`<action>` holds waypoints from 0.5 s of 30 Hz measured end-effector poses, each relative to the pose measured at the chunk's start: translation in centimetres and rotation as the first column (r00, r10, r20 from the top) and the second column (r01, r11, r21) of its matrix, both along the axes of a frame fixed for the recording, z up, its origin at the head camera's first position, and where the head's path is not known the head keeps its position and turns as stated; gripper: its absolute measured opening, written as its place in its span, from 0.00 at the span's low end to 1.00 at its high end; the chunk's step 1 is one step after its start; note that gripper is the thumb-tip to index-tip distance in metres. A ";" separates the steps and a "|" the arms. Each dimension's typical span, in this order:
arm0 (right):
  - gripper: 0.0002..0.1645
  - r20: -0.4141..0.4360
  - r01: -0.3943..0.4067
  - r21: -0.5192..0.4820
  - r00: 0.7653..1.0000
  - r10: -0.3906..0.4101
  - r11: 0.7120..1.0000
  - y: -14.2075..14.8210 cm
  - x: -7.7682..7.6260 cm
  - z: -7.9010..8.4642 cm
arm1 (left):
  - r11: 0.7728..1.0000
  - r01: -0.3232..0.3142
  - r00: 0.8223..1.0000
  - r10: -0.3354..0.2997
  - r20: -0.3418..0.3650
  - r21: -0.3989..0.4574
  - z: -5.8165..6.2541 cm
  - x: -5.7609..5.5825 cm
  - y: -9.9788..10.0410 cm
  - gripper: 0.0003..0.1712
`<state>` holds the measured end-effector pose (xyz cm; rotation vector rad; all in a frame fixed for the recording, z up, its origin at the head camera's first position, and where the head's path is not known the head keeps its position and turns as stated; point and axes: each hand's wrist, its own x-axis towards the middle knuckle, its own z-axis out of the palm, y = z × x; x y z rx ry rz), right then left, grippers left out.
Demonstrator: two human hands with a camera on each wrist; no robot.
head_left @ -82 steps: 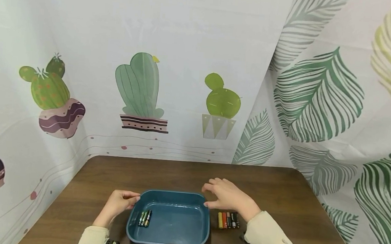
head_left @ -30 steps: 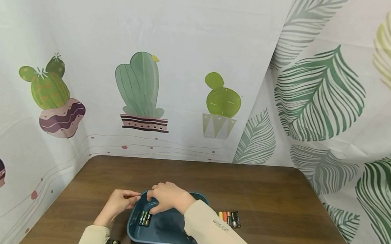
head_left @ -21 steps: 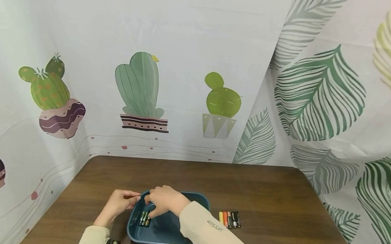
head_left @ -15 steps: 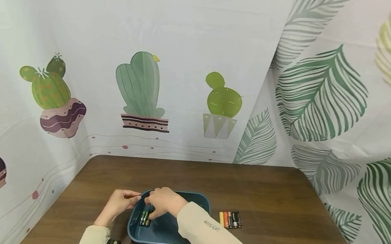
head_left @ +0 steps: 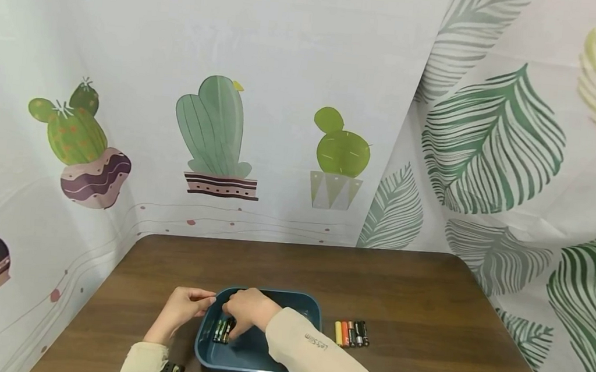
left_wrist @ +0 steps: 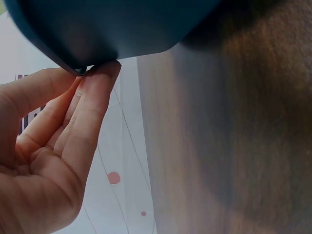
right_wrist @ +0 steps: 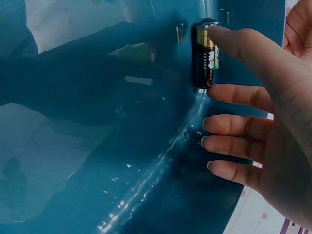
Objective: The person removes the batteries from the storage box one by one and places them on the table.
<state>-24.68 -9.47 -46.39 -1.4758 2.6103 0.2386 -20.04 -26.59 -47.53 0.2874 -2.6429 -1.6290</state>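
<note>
A dark teal rectangular tray [head_left: 255, 359] stands on the table. My left hand [head_left: 180, 310] pinches its far left corner; in the left wrist view thumb and fingertips meet on the rim of the tray [left_wrist: 122, 29]. Several small batteries [head_left: 220, 330] lie side by side in the tray at its left wall. Reaching into the tray, my right hand [head_left: 250, 309] is at the rightmost of them. The right wrist view shows its thumb on one end of a black and gold battery [right_wrist: 203, 61] and its index finger on the other end, the remaining fingers loosely extended.
To the right of the tray, a row of several batteries [head_left: 352, 334] in yellow, red and black lies on the brown wooden table [head_left: 399, 299]. A white curtain [head_left: 286, 62] printed with cacti and leaves hangs behind the table. The right sleeve [head_left: 316, 351] crosses the tray's near right side.
My right hand has moved left from the tray's right rim, then down into the tray, and now pinches the rightmost battery there. The left hand keeps its place on the corner.
</note>
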 end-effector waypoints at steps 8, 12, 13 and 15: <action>0.29 -0.046 -0.018 0.011 0.999 0.019 1.000 -0.6 0.0 -1.0 | 1.000 0.005 1.000 -0.005 -0.003 0.015 -0.1 0.0 0.0 0.09; 0.28 -0.062 -0.020 0.008 0.998 0.021 1.000 -0.8 0.0 -1.2 | 1.000 0.009 1.000 -0.009 -0.008 0.001 0.0 0.1 0.0 0.09; 0.28 -0.062 -0.019 0.007 0.998 0.020 1.000 -0.8 0.0 -1.1 | 1.000 0.009 1.000 -0.009 -0.011 -0.004 0.1 0.1 0.0 0.09; 0.28 -0.060 -0.018 0.006 0.998 0.018 1.000 -0.8 0.0 -1.1 | 1.000 0.015 1.000 -0.015 -0.019 -0.013 0.2 0.1 0.0 0.10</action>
